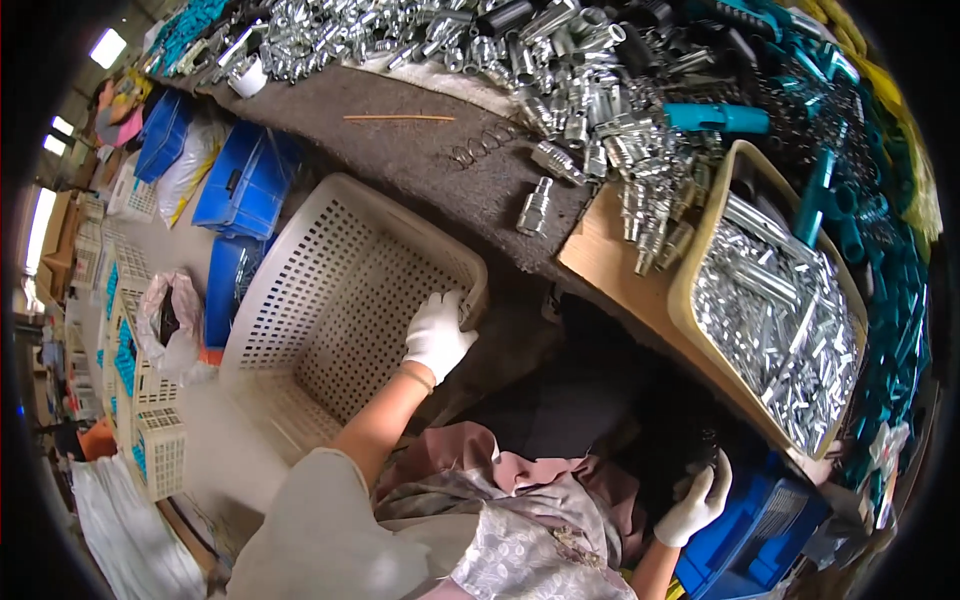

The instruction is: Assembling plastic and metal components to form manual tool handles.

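Note:
At the left, a cream perforated plastic basket (262,290) stands tilted, its inside facing me, with nothing seen in it. My gloved left hand (437,337) is closed over its right rim. Low on the right, my gloved right hand (693,507) is beside a blue plastic crate (745,545). Its fingers are bent around something dark that blends into the shadow, so I cannot make out what they hold. Patterned cloth (530,545) covers my lap between the two arms.
The workbench (400,92) carries heaped metal fittings (530,45), a loose fitting (535,207), a spring (480,147) and a thin orange stick (400,118). A beige bin (690,270) of small metal parts stands at the right. Blue bins (240,180) and stacked cream crates (160,450) stand left.

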Available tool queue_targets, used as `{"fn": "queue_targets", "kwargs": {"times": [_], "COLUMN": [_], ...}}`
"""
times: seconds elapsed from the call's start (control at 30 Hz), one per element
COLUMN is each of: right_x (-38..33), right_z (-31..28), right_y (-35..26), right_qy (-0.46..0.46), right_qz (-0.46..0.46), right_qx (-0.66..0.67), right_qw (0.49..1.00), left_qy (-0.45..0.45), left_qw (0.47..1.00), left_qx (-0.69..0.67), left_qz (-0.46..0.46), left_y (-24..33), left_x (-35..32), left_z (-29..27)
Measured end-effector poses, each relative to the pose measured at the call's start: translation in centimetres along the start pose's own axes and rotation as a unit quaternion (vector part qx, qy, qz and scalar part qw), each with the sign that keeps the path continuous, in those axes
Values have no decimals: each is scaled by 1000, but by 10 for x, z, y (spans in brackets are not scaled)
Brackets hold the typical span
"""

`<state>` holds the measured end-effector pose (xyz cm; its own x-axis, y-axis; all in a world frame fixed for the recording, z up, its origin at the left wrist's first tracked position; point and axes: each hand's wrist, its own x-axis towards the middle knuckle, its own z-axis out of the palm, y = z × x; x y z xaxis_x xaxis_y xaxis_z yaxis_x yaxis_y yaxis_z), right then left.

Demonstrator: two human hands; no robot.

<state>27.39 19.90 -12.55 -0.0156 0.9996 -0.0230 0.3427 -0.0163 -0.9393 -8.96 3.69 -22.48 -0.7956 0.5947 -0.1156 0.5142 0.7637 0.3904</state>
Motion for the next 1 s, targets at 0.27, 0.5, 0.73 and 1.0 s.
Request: {"fn": "queue_targets", "kwargs": {"times": [0.27,0.5,0.73,1.0], "right_x": [9,14,15,19], "right_z": [7,1,8,8], "right_y": [-8,-1,-7,-7], "right_qy": [2,6,28,27], "right_qz": [3,-14,7,14], "right_qx": [-79,-114,-134,-165], "right_qw": [997,993,991,986], "left_qy": [7,-63,-18,-17], "left_qw": [999,994,998,999], "left_qx": [10,92,61,24], "left_qz": [32,-17,-7,30], "left_y": [-29,-32,-40,-41], "left_x": [30,61,55,44], "left_z": [17,7,14,13]}}
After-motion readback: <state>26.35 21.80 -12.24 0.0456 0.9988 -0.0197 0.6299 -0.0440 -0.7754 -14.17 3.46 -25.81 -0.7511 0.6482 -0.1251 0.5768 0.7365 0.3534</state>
